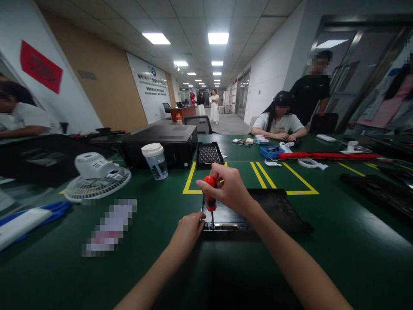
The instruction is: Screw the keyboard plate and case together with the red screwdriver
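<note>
My right hand (pixel 230 187) is wrapped around the red-and-black handle of a screwdriver (pixel 210 194). The screwdriver stands nearly upright, its shaft pointing down at the near left part of a flat black panel (pixel 274 209). A shiny metallic strip (pixel 226 226) runs along the panel's near edge, beside the screwdriver's tip. What the tip touches is too small to make out. My left hand (pixel 189 230) is closed on the panel's left corner, fingertips against its rim. The panel lies on the green table, partly covered by my right hand and forearm.
Beyond the panel sit a black tray with small pockets (pixel 209 155) and a large black case (pixel 161 140). Left are a lidded clear cup (pixel 155 161), a white fan (pixel 98 178) and blue-white gloves (pixel 32 221). A blue bin (pixel 271 151) stands near a seated person across the table.
</note>
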The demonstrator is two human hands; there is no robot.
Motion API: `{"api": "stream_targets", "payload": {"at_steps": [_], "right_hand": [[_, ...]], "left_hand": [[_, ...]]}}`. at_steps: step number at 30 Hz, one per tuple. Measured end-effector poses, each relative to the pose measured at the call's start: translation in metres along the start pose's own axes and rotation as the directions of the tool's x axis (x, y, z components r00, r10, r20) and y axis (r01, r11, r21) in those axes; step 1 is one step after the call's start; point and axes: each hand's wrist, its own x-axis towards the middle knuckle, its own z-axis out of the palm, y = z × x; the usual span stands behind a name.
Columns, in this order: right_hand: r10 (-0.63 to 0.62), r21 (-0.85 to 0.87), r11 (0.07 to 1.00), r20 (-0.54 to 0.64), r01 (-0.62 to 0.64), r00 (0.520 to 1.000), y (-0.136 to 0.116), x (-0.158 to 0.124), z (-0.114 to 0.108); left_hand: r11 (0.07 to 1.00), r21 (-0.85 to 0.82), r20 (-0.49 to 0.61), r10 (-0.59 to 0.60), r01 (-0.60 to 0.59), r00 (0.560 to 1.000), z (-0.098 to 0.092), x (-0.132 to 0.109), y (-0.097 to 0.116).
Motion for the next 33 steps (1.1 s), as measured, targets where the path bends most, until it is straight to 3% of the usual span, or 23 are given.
{"api": "stream_targets", "payload": {"at_steps": [14,22,33], "right_hand": [[-0.033,-0.131,0.991,-0.111,0.018,0.993,-0.005,-0.004,0.007],[-0.015,-0.168,0.985,-0.217,-0.022,0.976,-0.005,-0.006,0.015],[-0.026,-0.179,0.984,-0.275,-0.025,0.961,-0.005,-0.007,0.021]], "left_hand": [[1.0,-0.003,-0.013,0.008,-0.008,1.0,0.0,0.0,0.0],[1.0,-0.008,-0.023,0.003,-0.003,1.0,0.001,-0.001,-0.001],[1.0,0.007,-0.03,0.019,-0.019,0.999,0.001,-0.001,-0.002]]}}
